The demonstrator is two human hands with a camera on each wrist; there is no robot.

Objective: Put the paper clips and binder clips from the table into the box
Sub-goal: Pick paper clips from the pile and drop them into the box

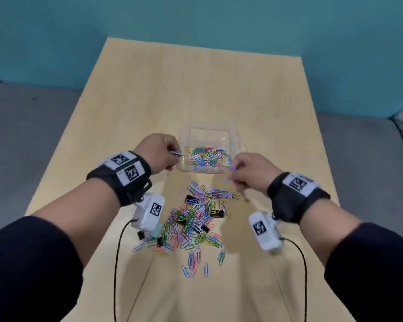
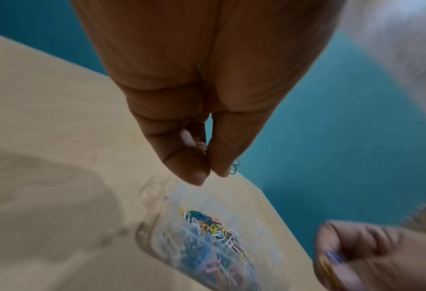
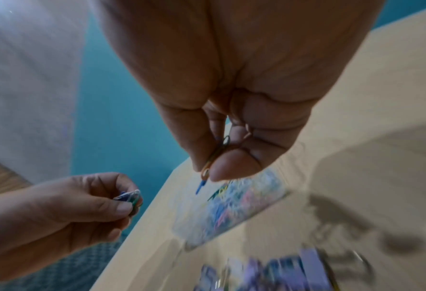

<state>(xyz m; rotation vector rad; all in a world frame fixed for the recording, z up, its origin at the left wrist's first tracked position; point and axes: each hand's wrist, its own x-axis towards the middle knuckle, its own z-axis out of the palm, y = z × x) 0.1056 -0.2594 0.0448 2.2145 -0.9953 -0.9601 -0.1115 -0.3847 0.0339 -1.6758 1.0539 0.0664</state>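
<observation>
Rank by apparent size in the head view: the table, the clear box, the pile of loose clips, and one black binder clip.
1. table
2. pile of loose clips
3. clear box, though it sits farther away
4. black binder clip

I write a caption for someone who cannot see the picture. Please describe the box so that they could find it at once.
Start from the light wooden table and look at its middle, just beyond the two raised hands. The box stands there, farther from the person than the loose pile of clips. It is the only container, clear plastic with rounded corners, and coloured paper clips already lie inside it.
</observation>
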